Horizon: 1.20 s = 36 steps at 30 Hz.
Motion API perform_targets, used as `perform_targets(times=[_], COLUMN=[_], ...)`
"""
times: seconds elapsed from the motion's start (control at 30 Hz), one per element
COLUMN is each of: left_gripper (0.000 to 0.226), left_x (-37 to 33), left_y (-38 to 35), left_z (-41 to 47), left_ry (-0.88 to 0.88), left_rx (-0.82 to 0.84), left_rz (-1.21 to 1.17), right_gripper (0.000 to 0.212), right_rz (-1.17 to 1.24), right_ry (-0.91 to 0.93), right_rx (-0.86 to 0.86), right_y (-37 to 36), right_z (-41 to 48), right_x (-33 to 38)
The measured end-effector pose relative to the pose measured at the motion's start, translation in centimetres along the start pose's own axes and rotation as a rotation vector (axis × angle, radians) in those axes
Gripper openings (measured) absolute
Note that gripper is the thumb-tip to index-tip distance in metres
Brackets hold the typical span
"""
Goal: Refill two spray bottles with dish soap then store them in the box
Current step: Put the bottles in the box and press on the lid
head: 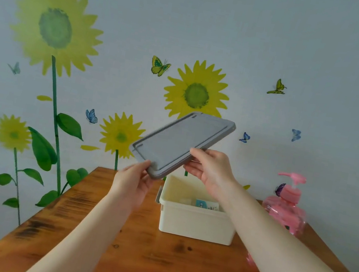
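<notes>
Sunflower-papered wall behind, both hands, left hand [133, 183] and right hand [210, 168], grip the flat grey plastic lid [179, 143] tilted above the cream plastic box [197, 224] on the wooden table [152, 262], likely opening access to bottles inside.

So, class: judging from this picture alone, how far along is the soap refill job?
Done: the box is open. In hand: the left hand and right hand hold the grey lid tilted above it. Left: the pink soap bottle stands untouched; no spray bottles are out yet, so refilling and storing remain.
</notes>
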State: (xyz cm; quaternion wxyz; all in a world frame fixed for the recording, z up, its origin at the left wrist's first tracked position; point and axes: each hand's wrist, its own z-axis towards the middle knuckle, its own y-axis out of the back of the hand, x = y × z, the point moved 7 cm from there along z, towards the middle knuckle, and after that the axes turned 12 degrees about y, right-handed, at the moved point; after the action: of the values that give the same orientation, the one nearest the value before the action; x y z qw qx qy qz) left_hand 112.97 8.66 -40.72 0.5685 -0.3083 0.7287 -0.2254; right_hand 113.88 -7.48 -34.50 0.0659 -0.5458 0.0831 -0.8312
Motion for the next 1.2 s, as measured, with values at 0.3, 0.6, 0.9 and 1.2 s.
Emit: perform_targets(times=[0.3, 0.6, 0.9, 1.2], left_gripper=[0.003, 0.023, 0.021, 0.017], left_x=[-2.6, 0.8, 4.3, 4.5], left_y=[-0.4, -0.8, 0.3, 0.0], left_z=[1.9, 7.4, 10.3, 11.3], left_ry=[-0.114, -0.198, -0.204, -0.225], left_rx=[-0.084, -0.252, -0.287, -0.324], left_rz=[0.312, 0.834, 1.088, 1.329], right_gripper=[0.031, 0.038, 0.03, 0.03], right_rz=[-0.064, -0.921, -1.133, -1.181], right_ry=[0.032, 0.024, -0.086, -0.238], right_rx=[-0.347, -0.212, -0.102, -0.011], right_y=[10.2, 13.0, 14.6, 14.7], right_z=[2.6, 2.3, 2.0, 2.0], right_x=[1.5, -2.9, -7.9, -9.5])
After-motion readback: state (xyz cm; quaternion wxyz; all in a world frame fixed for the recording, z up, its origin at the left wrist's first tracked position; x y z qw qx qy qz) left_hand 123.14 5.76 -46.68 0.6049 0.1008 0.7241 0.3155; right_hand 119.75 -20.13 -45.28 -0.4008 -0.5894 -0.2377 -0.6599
